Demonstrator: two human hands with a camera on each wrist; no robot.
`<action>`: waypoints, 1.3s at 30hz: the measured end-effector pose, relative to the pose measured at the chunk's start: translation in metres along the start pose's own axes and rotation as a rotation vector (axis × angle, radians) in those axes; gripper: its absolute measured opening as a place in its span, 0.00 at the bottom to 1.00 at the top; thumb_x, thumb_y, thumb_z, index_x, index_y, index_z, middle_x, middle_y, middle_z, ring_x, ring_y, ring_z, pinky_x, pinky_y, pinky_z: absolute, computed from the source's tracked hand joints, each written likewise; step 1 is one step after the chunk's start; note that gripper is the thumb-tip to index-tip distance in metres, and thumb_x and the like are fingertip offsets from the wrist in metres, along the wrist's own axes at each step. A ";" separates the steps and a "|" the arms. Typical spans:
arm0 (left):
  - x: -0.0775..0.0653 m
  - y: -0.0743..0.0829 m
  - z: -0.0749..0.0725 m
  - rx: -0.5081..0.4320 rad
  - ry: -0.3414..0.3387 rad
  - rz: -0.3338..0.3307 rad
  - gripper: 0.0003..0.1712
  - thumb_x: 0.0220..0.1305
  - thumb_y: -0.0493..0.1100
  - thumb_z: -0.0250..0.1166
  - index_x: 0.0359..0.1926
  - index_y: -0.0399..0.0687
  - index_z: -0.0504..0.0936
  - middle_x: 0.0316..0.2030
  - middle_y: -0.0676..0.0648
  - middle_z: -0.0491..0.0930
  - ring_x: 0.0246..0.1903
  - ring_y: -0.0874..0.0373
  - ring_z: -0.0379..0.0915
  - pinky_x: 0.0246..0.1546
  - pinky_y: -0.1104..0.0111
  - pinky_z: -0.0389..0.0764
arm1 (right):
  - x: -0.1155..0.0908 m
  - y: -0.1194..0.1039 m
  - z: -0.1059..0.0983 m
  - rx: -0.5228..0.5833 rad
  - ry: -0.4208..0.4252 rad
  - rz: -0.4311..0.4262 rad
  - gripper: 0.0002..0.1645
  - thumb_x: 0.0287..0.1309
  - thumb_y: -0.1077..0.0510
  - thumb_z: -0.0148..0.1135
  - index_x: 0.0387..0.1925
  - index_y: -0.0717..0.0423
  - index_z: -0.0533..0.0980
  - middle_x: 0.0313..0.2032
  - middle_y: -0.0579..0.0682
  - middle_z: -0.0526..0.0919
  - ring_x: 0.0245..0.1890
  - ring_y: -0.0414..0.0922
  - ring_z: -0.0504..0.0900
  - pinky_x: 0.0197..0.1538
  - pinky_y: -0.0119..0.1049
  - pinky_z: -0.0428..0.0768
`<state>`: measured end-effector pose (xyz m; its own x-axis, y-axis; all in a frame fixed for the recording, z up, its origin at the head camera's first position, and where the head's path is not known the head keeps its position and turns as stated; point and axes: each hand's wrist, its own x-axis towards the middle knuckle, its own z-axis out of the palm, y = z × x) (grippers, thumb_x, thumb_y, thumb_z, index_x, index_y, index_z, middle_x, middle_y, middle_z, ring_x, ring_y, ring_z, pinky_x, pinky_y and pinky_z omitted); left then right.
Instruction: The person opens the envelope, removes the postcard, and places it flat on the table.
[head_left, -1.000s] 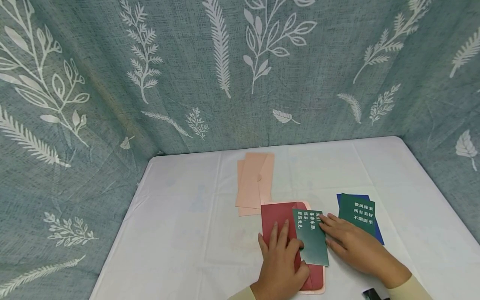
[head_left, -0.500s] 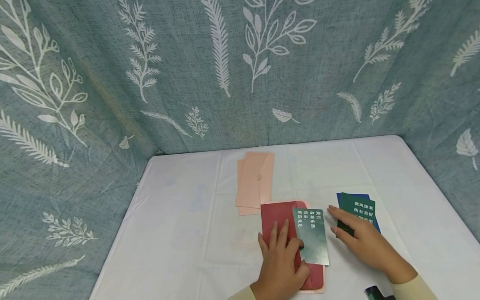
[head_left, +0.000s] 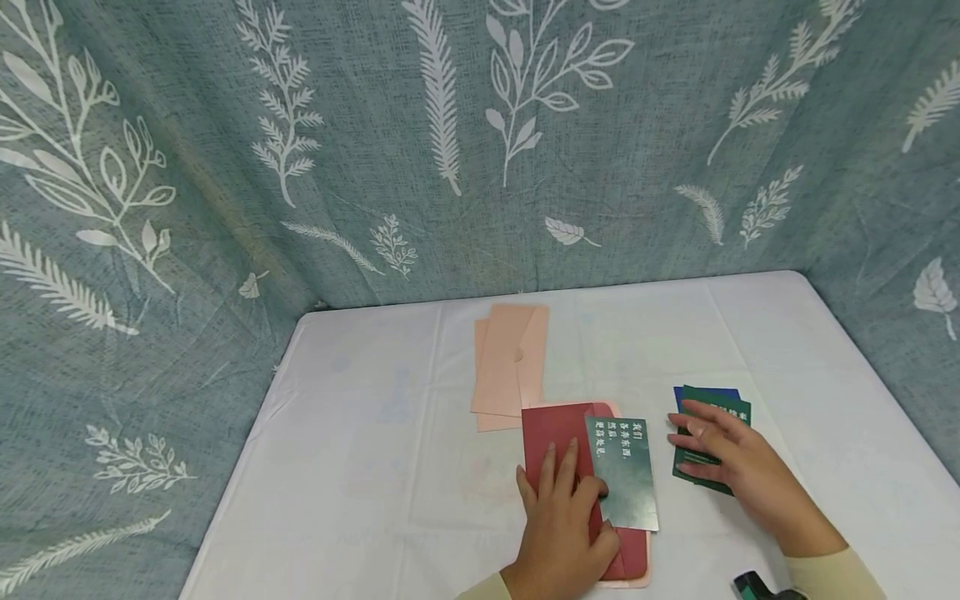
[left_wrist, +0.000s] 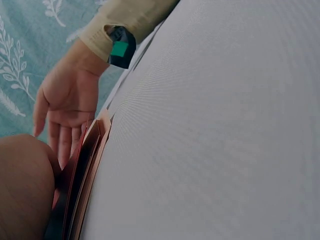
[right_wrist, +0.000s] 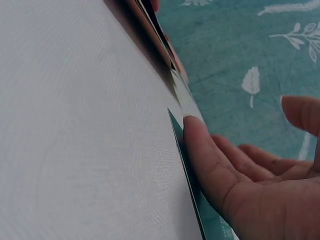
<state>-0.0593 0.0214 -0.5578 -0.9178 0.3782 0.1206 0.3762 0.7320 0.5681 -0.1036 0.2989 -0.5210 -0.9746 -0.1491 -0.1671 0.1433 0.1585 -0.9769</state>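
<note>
My left hand (head_left: 562,517) rests with spread fingers on a red envelope (head_left: 542,425), its index finger and thumb by the edge of a green card (head_left: 630,483) printed with white characters. That card overlaps the envelope's right part and reaches past its side. Beneath the red envelope shows a pale pink one (head_left: 615,409). From the side, the left wrist view has the layers of the red envelope (left_wrist: 75,172) standing apart. My right hand (head_left: 738,471) is over a small stack of dark green cards (head_left: 693,457), a fingertip right at a card (right_wrist: 176,131) in the right wrist view.
Two peach envelopes (head_left: 506,358) lie overlapped behind the red one. A blue card (head_left: 678,396) peeks out under the green stack. A black device with green (head_left: 757,587) sits by the right sleeve. Leaf-patterned curtains (head_left: 480,150) border the white table (head_left: 360,433).
My right hand has left the green card by the envelope and moved right, over the stack of cards, which has shifted slightly. The left hand stays in place.
</note>
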 end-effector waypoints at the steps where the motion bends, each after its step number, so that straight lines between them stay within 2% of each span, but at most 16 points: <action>1: 0.000 0.000 0.000 -0.001 -0.001 0.000 0.16 0.62 0.49 0.67 0.51 0.61 0.82 0.83 0.41 0.58 0.82 0.33 0.45 0.64 0.16 0.39 | 0.001 0.001 -0.001 0.039 0.002 0.028 0.42 0.86 0.43 0.53 0.84 0.65 0.54 0.76 0.70 0.69 0.63 0.43 0.83 0.53 0.46 0.87; 4: 0.000 0.001 -0.001 0.000 -0.009 -0.006 0.16 0.62 0.50 0.67 0.51 0.61 0.82 0.84 0.42 0.57 0.82 0.34 0.44 0.64 0.16 0.38 | 0.005 0.006 -0.006 0.144 -0.009 0.067 0.42 0.87 0.46 0.51 0.84 0.69 0.51 0.75 0.71 0.69 0.60 0.40 0.84 0.54 0.49 0.87; 7: 0.000 0.001 -0.001 -0.002 -0.019 -0.016 0.16 0.63 0.50 0.66 0.52 0.62 0.82 0.84 0.43 0.56 0.83 0.35 0.43 0.65 0.17 0.38 | 0.007 0.012 -0.011 0.208 -0.021 0.073 0.41 0.89 0.49 0.49 0.83 0.71 0.50 0.73 0.68 0.73 0.58 0.39 0.85 0.54 0.51 0.86; 13: 0.000 0.001 -0.001 -0.001 -0.012 -0.010 0.16 0.63 0.49 0.67 0.52 0.61 0.82 0.84 0.42 0.57 0.82 0.34 0.44 0.65 0.17 0.39 | 0.008 0.015 -0.016 0.267 -0.058 0.060 0.41 0.89 0.50 0.48 0.83 0.73 0.49 0.68 0.58 0.81 0.59 0.43 0.87 0.54 0.51 0.86; 19: 0.000 0.002 -0.001 0.001 -0.011 -0.014 0.16 0.63 0.49 0.66 0.52 0.61 0.82 0.84 0.42 0.56 0.82 0.34 0.43 0.65 0.17 0.39 | 0.006 0.012 -0.012 0.324 -0.130 0.047 0.39 0.89 0.52 0.47 0.81 0.78 0.48 0.66 0.60 0.82 0.59 0.51 0.87 0.55 0.52 0.86; 24: 0.000 0.002 -0.001 0.003 -0.006 -0.010 0.16 0.63 0.49 0.66 0.52 0.61 0.81 0.84 0.42 0.56 0.82 0.34 0.43 0.64 0.16 0.39 | 0.006 0.011 -0.007 0.352 -0.157 0.065 0.38 0.89 0.53 0.48 0.80 0.78 0.52 0.66 0.62 0.82 0.59 0.53 0.87 0.54 0.54 0.86; 33: 0.000 0.001 -0.002 -0.009 0.007 0.006 0.15 0.63 0.48 0.65 0.51 0.60 0.81 0.83 0.41 0.57 0.82 0.33 0.44 0.63 0.15 0.41 | 0.005 0.012 0.003 0.362 -0.199 0.100 0.39 0.88 0.52 0.49 0.80 0.77 0.52 0.62 0.56 0.85 0.58 0.51 0.88 0.55 0.56 0.85; 39: 0.000 0.001 -0.002 -0.014 0.006 0.009 0.15 0.63 0.48 0.65 0.51 0.60 0.81 0.83 0.41 0.57 0.82 0.33 0.44 0.63 0.15 0.41 | 0.006 0.013 0.010 0.365 -0.231 0.103 0.37 0.88 0.53 0.49 0.79 0.78 0.56 0.59 0.57 0.84 0.56 0.52 0.88 0.54 0.55 0.86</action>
<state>-0.0590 0.0207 -0.5557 -0.9151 0.3814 0.1311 0.3831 0.7201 0.5785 -0.1056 0.2898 -0.5359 -0.8939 -0.3715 -0.2510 0.3296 -0.1648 -0.9296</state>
